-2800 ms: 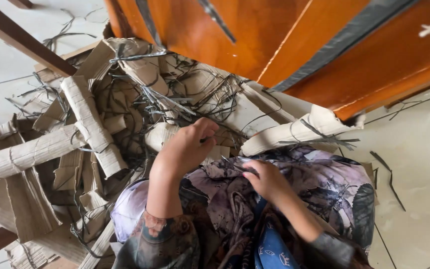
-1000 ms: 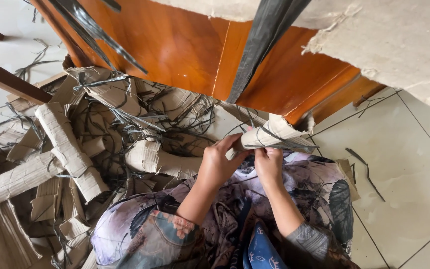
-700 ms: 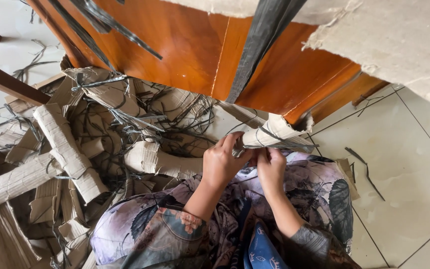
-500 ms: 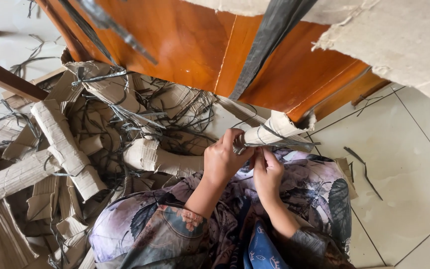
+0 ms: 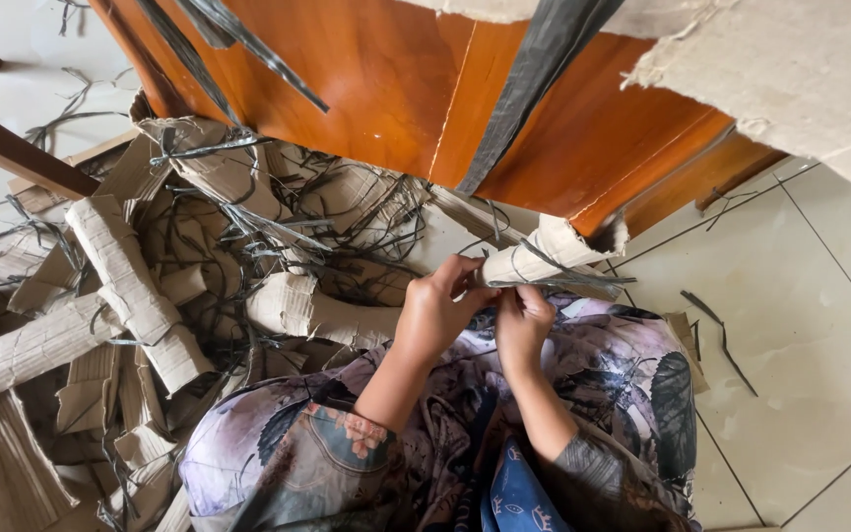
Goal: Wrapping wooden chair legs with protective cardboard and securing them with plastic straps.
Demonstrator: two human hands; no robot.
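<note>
Head view: an orange-brown wooden panel (image 5: pixel 386 89) fills the top of the frame, with a grey strap (image 5: pixel 534 79) hanging across its face and a torn sheet of cardboard (image 5: pixel 790 79) overlapping its upper right corner. To the left of the panel and below it lies a heap of rolled cardboard tubes (image 5: pixel 130 286) tangled with dark thin strips (image 5: pixel 248 222); one thicker roll (image 5: pixel 312 310) lies just below the panel's lower edge, close to the hands. To the right of the panel the pale tiled floor (image 5: pixel 819 325) shows, with a few loose dark strips (image 5: pixel 716 325) on it. A dark wooden bar (image 5: pixel 12 153) slants in at the far left of the panel.

The rolled cardboard piece (image 5: pixel 544 261) sits just below the panel's lower right edge, above the person's patterned lap (image 5: pixel 593 394). Its long axis runs roughly left to right, rising slightly toward the right, where its ragged open end points at the panel's corner. Dark strips wrap across it.

The left hand (image 5: pixel 435 315) is closed around the roll's left end, knuckles up, forearm coming up from the lower left. The right hand (image 5: pixel 522 325) is just beside it, under the roll, fingers curled and pinched at the strips; exactly what it grips cannot be made out. The two hands nearly touch.
</note>
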